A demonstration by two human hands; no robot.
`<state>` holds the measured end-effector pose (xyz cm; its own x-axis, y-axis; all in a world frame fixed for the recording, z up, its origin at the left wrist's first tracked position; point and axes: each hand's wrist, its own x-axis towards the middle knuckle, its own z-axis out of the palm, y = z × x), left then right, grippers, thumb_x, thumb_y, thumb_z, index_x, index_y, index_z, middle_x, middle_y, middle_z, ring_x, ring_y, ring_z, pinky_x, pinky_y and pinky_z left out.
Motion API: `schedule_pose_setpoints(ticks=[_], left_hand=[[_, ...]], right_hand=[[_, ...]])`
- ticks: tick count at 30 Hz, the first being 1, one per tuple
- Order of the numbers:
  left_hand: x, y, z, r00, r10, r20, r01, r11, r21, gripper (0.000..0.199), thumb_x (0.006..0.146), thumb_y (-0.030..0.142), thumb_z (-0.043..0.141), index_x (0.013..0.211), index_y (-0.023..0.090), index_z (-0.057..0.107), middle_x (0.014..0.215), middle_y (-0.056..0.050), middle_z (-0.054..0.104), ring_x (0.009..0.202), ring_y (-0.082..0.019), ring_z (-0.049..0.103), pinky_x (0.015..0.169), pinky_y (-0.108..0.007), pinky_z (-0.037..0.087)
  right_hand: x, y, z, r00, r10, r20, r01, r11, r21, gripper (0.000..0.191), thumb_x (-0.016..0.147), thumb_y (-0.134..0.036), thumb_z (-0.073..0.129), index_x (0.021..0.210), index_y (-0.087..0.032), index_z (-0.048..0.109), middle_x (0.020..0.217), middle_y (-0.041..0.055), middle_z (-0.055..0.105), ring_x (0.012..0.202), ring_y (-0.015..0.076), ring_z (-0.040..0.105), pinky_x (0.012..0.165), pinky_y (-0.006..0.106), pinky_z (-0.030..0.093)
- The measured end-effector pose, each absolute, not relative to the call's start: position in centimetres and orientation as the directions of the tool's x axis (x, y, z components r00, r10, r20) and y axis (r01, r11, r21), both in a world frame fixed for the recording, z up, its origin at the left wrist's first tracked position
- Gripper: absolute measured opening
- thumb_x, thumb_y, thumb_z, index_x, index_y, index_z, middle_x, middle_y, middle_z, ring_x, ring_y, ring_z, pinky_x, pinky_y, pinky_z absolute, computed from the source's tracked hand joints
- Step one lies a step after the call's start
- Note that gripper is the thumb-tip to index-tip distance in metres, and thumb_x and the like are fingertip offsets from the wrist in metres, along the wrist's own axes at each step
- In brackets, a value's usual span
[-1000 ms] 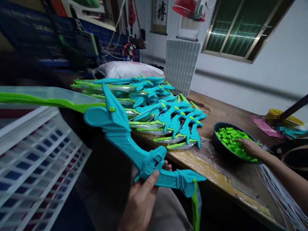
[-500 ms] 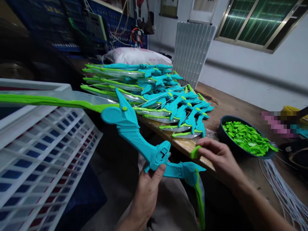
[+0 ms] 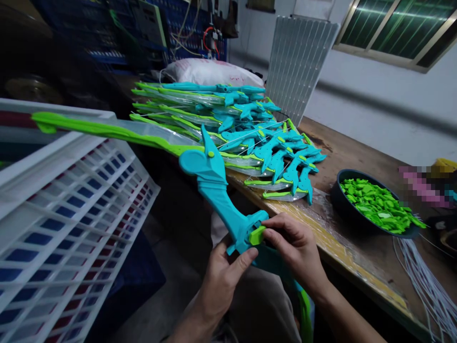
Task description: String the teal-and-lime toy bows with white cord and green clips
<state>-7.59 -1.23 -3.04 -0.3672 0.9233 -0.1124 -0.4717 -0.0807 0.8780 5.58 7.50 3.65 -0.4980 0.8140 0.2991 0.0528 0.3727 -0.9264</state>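
Supporting the turquoise bow (image 3: 216, 195) above the lap (image 3: 264, 300), the left hand (image 3: 221, 278) grasps its middle in the head view; the fingers behind are hidden. The right hand (image 3: 294, 243) pinches a green part (image 3: 256, 236) at the central recess (image 3: 253, 227); seating cannot be determined. That hand obscures part of the lower limb (image 3: 305, 314).

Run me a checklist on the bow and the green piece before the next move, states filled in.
1. Left hand gripping the toy bow near its middle: ok.
2. Right hand pinching the green plastic piece: ok.
3. Green plastic piece in front of the opening in the bow's handle: ok.
4. Green plastic piece seated flush: not ok; it stands out from the handle.
5. Toy bow clear of the piled bows: cannot tell; they overlap in this view.
6. Bowl of spare green pieces resting on the table: ok.
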Motion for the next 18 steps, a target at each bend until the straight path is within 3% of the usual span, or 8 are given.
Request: schedule_pose_setpoints(ticks=[7, 18], left_hand=[[-8.1, -1.4, -2.4, -0.338, 0.940, -0.039, -0.329, -0.079, 0.941, 0.038, 0.087, 0.040, 0.081, 0.120, 0.023, 0.074, 0.114, -0.004, 0.079, 0.105, -0.023, 0.072, 0.096, -0.026, 0.054], [-8.2, -1.2, -1.1, -0.353, 0.935, -0.018, -0.244, -0.073, 0.967, 0.034, 0.086, 0.038, 0.080, 0.117, 0.025, 0.077, 0.115, -0.005, 0.080, 0.113, -0.028, 0.073, 0.095, -0.029, 0.057]], right_hand=[[5.7, 6.6, 3.7, -0.445, 0.817, 0.367, 0.125, 0.462, -0.878, 0.006, 0.096, -0.023, 0.070, 0.096, -0.023, 0.077, 0.086, 0.0008, 0.068, 0.079, 0.0153, 0.064, 0.072, 0.026, 0.049], [5.5, 6.0, 3.7, -0.417, 0.844, 0.336, 0.129, 0.421, -0.898, 0.006, 0.095, -0.025, 0.070, 0.095, -0.024, 0.076, 0.084, 0.0008, 0.067, 0.079, 0.0168, 0.063, 0.072, 0.029, 0.049]])
